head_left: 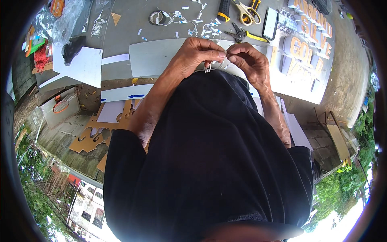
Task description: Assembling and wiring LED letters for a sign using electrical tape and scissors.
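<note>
My left hand (196, 55) and my right hand (250, 61) meet fingertip to fingertip in front of my chest, over the near edge of the table. Both are closed in a pinch on a thin white wire (208, 68), which hangs in a small loop under the left fingers. The exact spot between the fingertips is too small to make out. Beneath the hands lies a pale flat panel (151, 56). Just beyond them are wire strippers (238, 34) with yellow-and-black handles and a tangle of small white LED modules (207, 31) on wire.
Scissors (247, 14), a yellow-and-black tool handle (223, 11), a phone (270, 24) and a tape roll (157, 17) lie farther back. White block letters (302, 50) stand on a white board at right. Plastic bags (60, 24) and a white sheet (86, 66) are at left; cardboard cutouts (90, 133) lie below.
</note>
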`<state>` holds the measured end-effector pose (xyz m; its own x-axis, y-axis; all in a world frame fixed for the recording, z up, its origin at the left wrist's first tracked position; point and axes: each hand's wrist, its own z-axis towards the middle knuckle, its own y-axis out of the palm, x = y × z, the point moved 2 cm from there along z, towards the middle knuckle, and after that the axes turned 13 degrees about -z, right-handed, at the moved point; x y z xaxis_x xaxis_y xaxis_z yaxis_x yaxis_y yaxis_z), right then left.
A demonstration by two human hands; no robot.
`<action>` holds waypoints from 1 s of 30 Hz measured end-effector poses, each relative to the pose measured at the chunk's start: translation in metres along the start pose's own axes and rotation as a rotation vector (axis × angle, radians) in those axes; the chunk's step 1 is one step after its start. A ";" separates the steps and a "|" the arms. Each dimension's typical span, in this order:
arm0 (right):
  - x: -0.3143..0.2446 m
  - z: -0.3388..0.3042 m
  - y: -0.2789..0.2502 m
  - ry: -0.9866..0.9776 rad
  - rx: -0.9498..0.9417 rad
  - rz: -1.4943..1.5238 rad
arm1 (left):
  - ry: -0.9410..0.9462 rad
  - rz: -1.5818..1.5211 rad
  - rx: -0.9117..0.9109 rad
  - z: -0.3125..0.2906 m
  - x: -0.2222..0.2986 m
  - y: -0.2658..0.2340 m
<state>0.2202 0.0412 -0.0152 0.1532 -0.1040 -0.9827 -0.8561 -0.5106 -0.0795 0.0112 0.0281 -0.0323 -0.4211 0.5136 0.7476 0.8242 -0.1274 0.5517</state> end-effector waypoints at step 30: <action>0.006 -0.004 0.027 0.031 0.340 -0.245 | 0.003 -0.132 0.186 0.000 -0.001 0.007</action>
<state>0.2003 0.0236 -0.0226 0.3830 -0.0425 -0.9228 -0.9059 -0.2127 -0.3662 0.0179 0.0268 -0.0295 -0.5307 0.5130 0.6747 0.8176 0.0999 0.5671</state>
